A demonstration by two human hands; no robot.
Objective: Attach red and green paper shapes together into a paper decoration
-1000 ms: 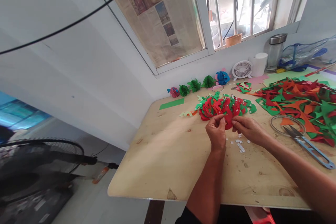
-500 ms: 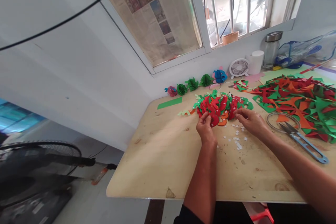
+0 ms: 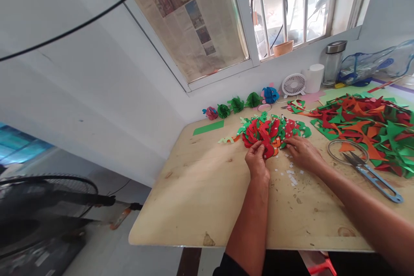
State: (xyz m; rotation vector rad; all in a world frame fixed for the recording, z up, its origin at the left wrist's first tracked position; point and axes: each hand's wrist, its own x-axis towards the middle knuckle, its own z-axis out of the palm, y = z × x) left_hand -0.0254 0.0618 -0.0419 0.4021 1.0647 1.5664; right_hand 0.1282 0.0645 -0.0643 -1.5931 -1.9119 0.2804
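My left hand (image 3: 257,160) pinches the edge of a red paper piece (image 3: 268,150) between thumb and fingers. To its right, my right hand (image 3: 300,152) is closed at the lower edge of the red and green paper pieces (image 3: 289,127); what its fingertips hold is too small to make out. A pile of red, green and orange cut paper shapes (image 3: 255,131) lies just beyond both hands, some with small white squares on them. Small white squares (image 3: 293,179) are scattered on the wood between my hands.
Blue-handled snips (image 3: 378,180) and a metal ring (image 3: 333,152) lie at the right, before a large heap of paper scraps (image 3: 365,127). Folded paper figures (image 3: 237,104), a small white fan (image 3: 293,85) and a glass bottle (image 3: 334,64) stand along the wall.
My left hand has shifted slightly right and nearer with the red piece. The right hand has moved a little left and down, and more white-dotted red paper shows above it.
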